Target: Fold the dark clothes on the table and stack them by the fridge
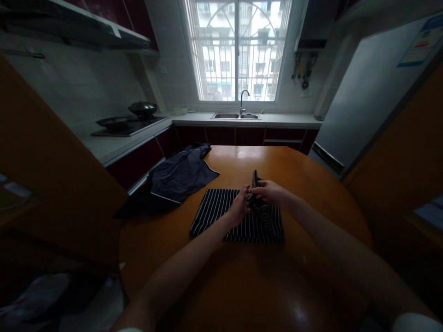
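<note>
A black cloth with thin white stripes [221, 212] lies folded flat on the round wooden table [242, 276]. My left hand [240, 207] is closed on the cloth's upper right part. My right hand [270, 191] is closed on the same part, a bunched strip of the cloth that stands up a little from the table. Both hands meet there, fingers almost touching.
A dark navy garment [176, 180] with pale piping hangs over the table's left edge. Behind are a counter with a sink [236, 115] under the window, a stove with a wok [142, 109] at left, and a fridge [367, 92] at right.
</note>
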A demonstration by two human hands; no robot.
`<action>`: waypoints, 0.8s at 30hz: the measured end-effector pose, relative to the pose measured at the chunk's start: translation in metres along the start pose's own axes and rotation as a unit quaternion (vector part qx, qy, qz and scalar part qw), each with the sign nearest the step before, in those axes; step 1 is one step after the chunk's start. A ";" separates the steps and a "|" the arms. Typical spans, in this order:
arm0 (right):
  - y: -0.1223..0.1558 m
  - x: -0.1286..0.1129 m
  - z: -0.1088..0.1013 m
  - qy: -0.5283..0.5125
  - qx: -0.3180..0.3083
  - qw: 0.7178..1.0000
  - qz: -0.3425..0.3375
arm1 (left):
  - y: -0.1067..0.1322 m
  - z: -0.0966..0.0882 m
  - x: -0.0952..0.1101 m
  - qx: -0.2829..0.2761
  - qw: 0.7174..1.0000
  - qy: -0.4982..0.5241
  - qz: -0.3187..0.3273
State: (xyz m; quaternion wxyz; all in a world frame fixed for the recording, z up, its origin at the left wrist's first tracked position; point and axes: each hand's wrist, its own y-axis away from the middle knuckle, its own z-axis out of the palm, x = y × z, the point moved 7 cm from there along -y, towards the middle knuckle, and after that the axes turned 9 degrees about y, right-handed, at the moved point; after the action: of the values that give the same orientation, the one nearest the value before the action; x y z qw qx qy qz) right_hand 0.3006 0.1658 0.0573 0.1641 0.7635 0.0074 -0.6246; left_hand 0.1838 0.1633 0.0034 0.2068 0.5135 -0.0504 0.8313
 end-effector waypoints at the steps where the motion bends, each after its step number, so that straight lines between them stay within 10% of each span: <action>1: -0.004 0.009 0.020 -0.019 -0.023 0.999 0.024 | 0.000 -0.008 0.000 0.022 1.000 0.002 -0.011; 5: -0.014 0.041 0.032 -0.033 0.002 0.999 0.032 | 0.005 -0.035 -0.005 0.082 0.993 -0.086 -0.011; 11: -0.011 0.057 -0.076 0.184 0.330 0.918 -0.119 | 0.007 -0.009 -0.004 -0.036 0.955 -0.269 0.118; 18: -0.034 0.061 -0.077 0.177 0.256 0.941 -0.134 | 0.032 0.006 0.063 -0.008 0.938 -0.295 0.183; 24: -0.065 0.052 -0.029 0.188 0.203 0.950 -0.145 | 0.059 -0.083 0.091 0.056 0.934 -0.334 0.111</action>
State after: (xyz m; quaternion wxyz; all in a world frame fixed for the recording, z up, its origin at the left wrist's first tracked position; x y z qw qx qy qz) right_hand 0.3253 0.2249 -0.0034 -0.0908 0.8751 0.0219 -0.4749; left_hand 0.0561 0.1604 0.0522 0.0552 0.7636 -0.1268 0.6307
